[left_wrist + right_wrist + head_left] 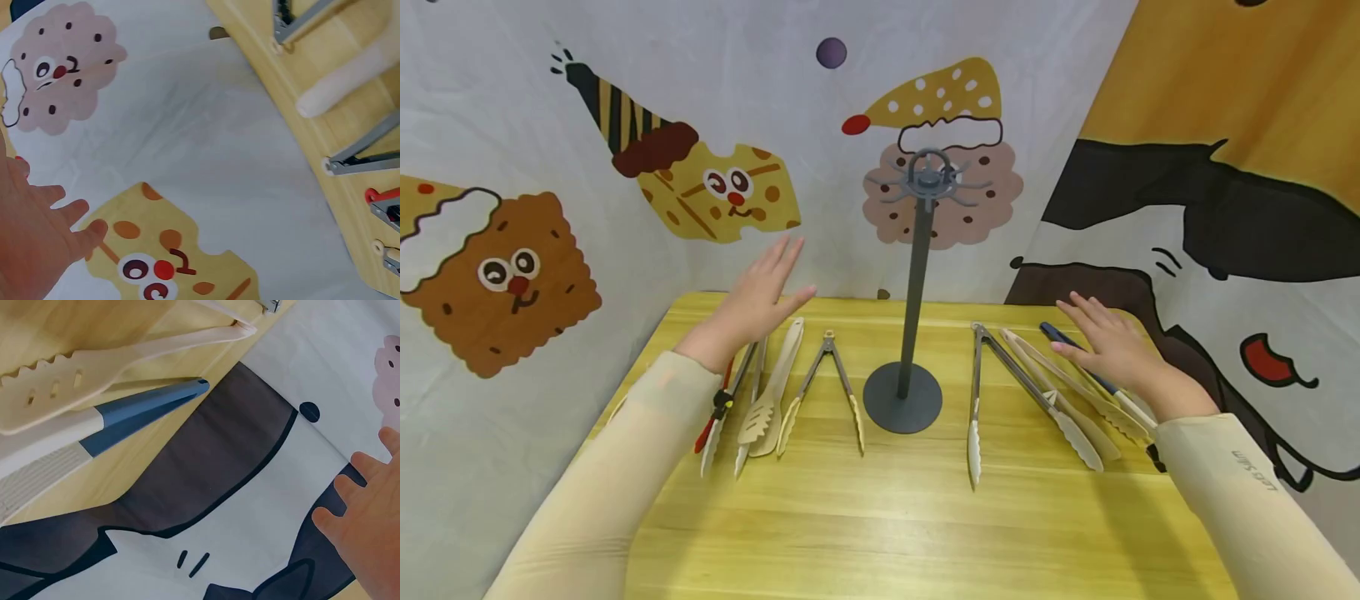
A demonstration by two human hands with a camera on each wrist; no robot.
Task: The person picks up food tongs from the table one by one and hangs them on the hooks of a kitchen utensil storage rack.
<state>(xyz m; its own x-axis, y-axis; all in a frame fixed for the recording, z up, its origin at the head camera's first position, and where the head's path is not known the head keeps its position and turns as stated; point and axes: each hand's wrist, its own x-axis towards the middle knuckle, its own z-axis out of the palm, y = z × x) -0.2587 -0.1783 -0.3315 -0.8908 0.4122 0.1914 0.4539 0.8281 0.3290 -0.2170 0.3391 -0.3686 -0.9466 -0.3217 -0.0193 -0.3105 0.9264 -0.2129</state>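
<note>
My left hand hovers above the table's back left, fingers stretched and touching nothing. Below it lie red-handled tongs, a beige slotted turner and other utensils partly covered by the arm. Small metal tongs with cream tips lie spread in a V beside them. My right hand is also raised, its fingers extended and holding nothing. Nearest it are blue-and-white tongs and a beige slotted utensil. Larger metal tongs with white tips lie spread left of these.
Between the two groups stands a dark grey utensil stand, with a round base and a ring of bare hooks on top. The wooden table meets a cartoon-printed cloth behind and at the sides.
</note>
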